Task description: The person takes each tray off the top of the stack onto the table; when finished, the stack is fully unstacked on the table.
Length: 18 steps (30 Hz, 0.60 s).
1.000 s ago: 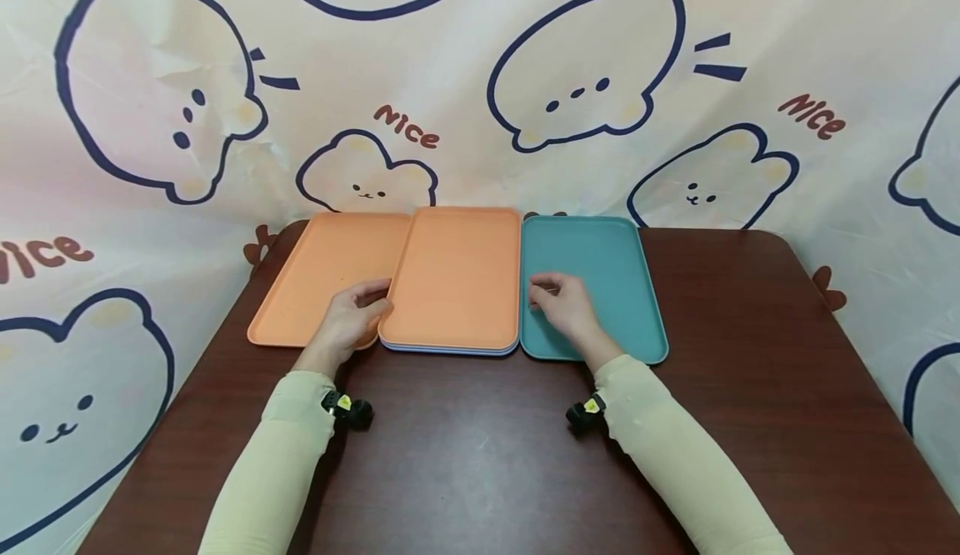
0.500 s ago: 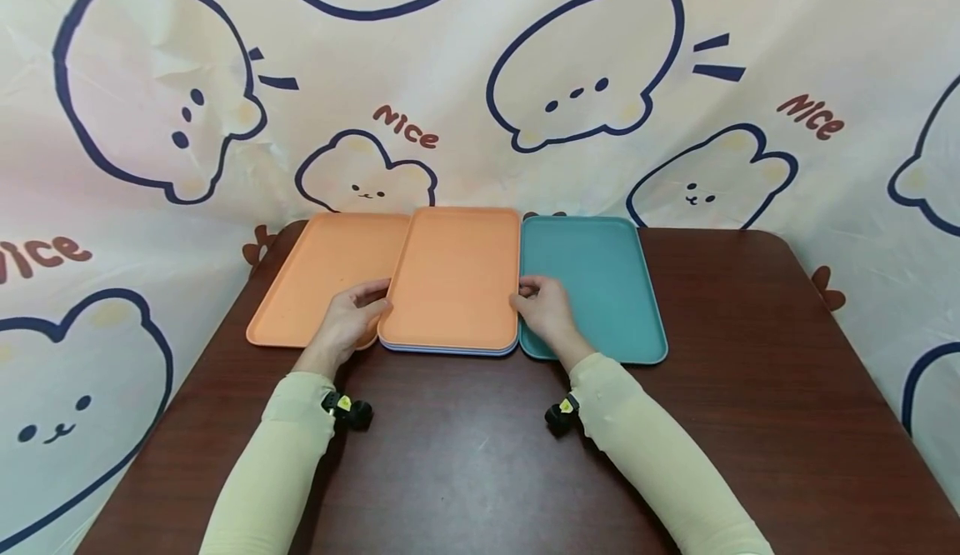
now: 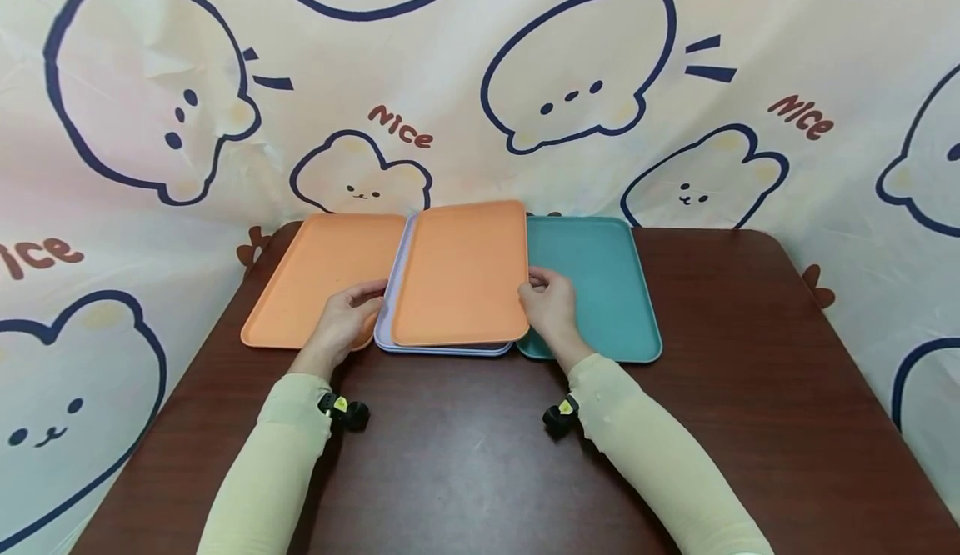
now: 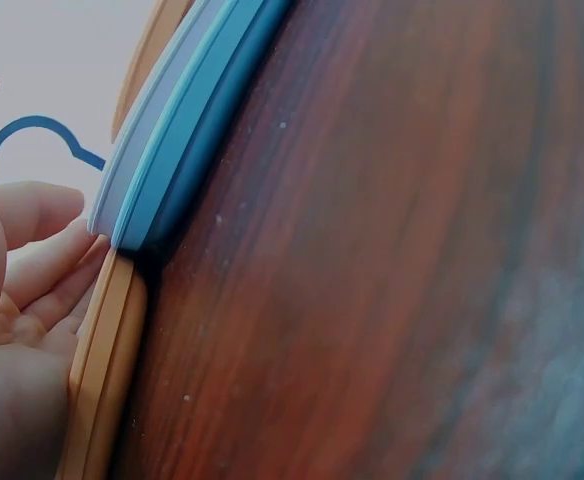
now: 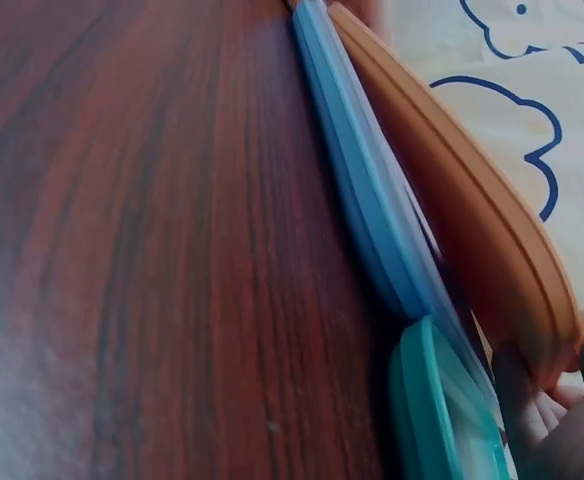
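A person's right hand (image 3: 551, 305) pinches the right edge of an upper orange tray (image 3: 461, 276), holding it tilted above the lilac tray (image 3: 402, 257), a gap showing between the two on that side. At the lilac tray's left rim, the left hand (image 3: 341, 322) reaches in with relaxed fingers, thumb apart from them; how firmly they touch the rim is hard to tell. A blue tray (image 5: 357, 170) lies directly beneath the lilac tray. To its left is a lower orange tray (image 3: 330, 276), to its right a teal tray (image 3: 596, 297), both flat on the dark surface (image 3: 480, 438). Behind the lilac tray hangs a printed cloth (image 3: 465, 105).
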Available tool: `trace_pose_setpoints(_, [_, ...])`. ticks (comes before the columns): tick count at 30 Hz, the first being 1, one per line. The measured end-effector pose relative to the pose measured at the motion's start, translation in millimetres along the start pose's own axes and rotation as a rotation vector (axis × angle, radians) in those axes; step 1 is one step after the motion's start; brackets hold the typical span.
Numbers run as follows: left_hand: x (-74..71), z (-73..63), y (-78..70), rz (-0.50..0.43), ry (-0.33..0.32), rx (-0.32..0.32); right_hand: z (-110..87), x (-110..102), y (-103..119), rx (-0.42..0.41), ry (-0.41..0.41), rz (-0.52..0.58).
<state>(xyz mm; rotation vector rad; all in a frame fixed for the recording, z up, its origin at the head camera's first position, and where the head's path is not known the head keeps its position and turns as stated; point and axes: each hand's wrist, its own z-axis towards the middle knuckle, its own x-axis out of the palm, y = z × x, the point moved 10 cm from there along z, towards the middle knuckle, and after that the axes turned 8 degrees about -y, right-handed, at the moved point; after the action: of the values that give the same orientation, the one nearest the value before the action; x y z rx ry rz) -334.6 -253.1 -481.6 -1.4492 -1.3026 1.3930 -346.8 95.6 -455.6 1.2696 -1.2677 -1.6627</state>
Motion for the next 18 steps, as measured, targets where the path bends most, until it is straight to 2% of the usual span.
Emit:
trace_pose_setpoints(6, [4.9,0.2,-0.9,-0.007,0.047,0.030,-3.3,-14,1,0.015,-0.028,0.093])
trace_pose_setpoints(11, [4.7,-3.0,-2.1,0.001,0.052,0.039,-5.1,-27,-1,0.034,-0.023,0.130])
trace_pose_setpoints(18, [4.2,-5.2,-3.8,0.023,0.066,0.043,-5.5,-67,-6,0.050,-0.025,0.142])
